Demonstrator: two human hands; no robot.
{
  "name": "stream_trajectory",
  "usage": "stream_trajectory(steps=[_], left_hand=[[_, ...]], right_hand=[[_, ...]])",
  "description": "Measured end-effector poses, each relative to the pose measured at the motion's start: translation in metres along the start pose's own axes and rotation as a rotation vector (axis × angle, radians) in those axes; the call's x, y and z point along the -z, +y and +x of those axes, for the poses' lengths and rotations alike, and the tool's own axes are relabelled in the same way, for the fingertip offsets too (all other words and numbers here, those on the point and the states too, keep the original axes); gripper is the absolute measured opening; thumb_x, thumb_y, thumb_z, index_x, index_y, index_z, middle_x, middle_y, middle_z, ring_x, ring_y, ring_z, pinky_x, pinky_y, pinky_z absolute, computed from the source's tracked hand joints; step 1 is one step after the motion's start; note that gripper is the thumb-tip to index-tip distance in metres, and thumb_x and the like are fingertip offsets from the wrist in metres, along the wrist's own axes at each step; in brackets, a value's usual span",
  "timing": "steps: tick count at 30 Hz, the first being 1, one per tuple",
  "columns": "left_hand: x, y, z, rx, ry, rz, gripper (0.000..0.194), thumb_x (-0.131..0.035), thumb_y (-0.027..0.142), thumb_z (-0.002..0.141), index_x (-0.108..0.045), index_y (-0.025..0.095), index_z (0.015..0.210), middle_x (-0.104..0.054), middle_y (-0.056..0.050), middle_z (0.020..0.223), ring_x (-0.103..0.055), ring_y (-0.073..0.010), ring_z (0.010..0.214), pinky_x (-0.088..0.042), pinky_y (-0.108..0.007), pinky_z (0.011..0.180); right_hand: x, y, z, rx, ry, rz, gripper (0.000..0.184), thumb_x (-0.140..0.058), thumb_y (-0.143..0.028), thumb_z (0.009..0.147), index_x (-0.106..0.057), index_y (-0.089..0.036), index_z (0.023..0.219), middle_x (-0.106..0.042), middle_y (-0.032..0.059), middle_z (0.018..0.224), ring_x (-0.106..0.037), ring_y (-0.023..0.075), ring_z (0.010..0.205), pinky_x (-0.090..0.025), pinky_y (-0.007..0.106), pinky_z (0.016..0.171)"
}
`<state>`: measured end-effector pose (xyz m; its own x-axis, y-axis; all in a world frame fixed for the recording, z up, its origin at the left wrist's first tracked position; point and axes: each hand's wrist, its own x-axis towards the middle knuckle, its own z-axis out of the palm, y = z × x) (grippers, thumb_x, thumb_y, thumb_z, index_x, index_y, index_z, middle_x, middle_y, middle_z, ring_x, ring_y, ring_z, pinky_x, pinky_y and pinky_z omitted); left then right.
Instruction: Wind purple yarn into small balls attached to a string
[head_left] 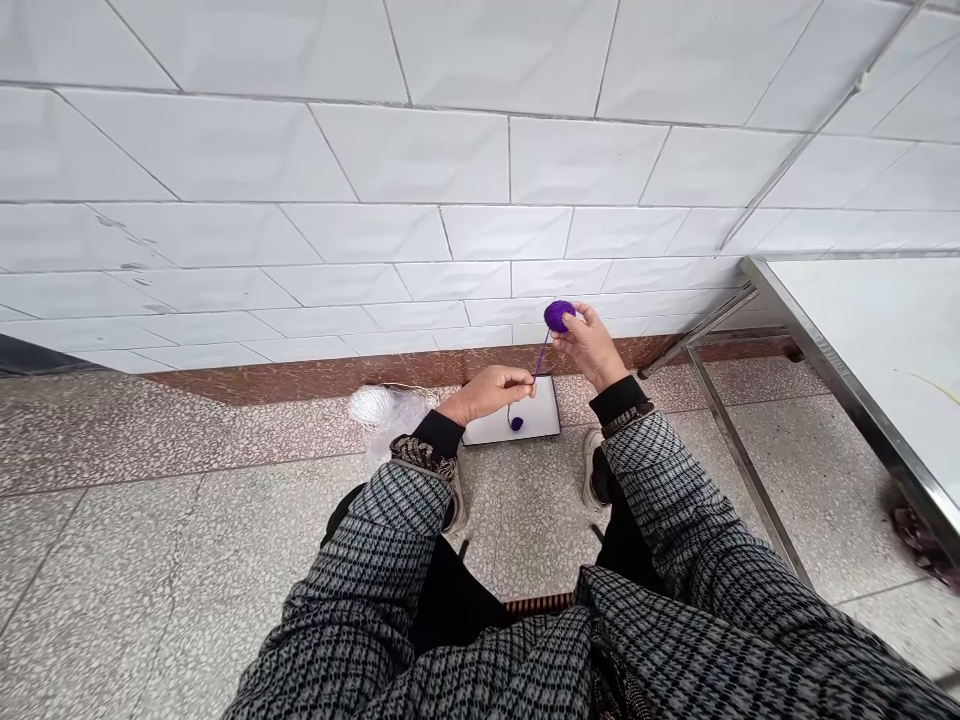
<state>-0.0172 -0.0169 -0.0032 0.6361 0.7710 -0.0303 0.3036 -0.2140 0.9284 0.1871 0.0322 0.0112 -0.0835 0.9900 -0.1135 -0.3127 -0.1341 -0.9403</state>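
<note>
A ball of purple yarn is held in the fingers of my right hand, raised in front of the wall. From it a strand of purple yarn runs down to my left hand, whose thumb and fingers pinch it. Below, the strand trails to a smaller dark purple ball of yarn lying in a shallow white box with dark edges. That box rests on the floor between my feet, partly hidden by my left hand.
White yarn and a clear plastic bag lie on the floor left of the box. A white-tiled wall rises directly ahead. To the right stands a metal-edged table with its legs reaching toward the wall.
</note>
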Motion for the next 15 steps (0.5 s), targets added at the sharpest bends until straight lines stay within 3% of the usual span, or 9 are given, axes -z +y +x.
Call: stream_trajectory(steps=[4,8,11,15], left_hand=[[0.002,0.009,-0.004,-0.037,-0.032,-0.005,0.027,-0.057,0.038,0.083,-0.068,0.015,0.078,-0.065,-0.003,0.074,-0.054,-0.0136,0.070,-0.043,-0.025,0.069],[0.008,0.011,-0.007,-0.046,0.077,-0.013,0.027,-0.057,0.038,0.083,-0.066,0.014,0.077,-0.064,-0.003,0.074,-0.052,-0.0126,0.068,-0.042,-0.025,0.066],[0.013,0.009,-0.010,-0.023,0.203,-0.031,0.027,-0.057,0.038,0.082,-0.065,0.013,0.078,-0.064,-0.003,0.076,-0.052,-0.0128,0.068,-0.042,-0.025,0.066],[0.019,0.008,-0.011,0.016,0.259,-0.039,0.027,-0.057,0.039,0.081,-0.064,0.014,0.078,-0.063,-0.003,0.074,-0.054,-0.0143,0.071,-0.044,-0.027,0.069]], right_hand=[[-0.004,0.010,-0.002,-0.041,-0.057,-0.335,0.039,-0.071,-0.033,0.073,-0.048,-0.022,0.102,-0.059,-0.0030,0.084,-0.054,0.0077,0.059,-0.045,0.022,0.055],[-0.004,0.016,-0.007,-0.085,-0.201,-0.694,0.030,-0.068,-0.024,0.072,-0.052,-0.020,0.098,-0.062,-0.0012,0.085,-0.055,0.0112,0.066,-0.047,0.027,0.063],[-0.003,0.012,-0.013,-0.088,-0.448,-0.864,0.029,-0.070,-0.020,0.071,-0.059,-0.019,0.097,-0.064,0.0000,0.086,-0.057,0.0143,0.075,-0.049,0.030,0.072],[-0.005,0.000,-0.020,-0.193,-0.813,-0.746,0.033,-0.071,-0.017,0.070,-0.062,-0.018,0.102,-0.064,0.0006,0.089,-0.055,0.0125,0.071,-0.049,0.028,0.068]])
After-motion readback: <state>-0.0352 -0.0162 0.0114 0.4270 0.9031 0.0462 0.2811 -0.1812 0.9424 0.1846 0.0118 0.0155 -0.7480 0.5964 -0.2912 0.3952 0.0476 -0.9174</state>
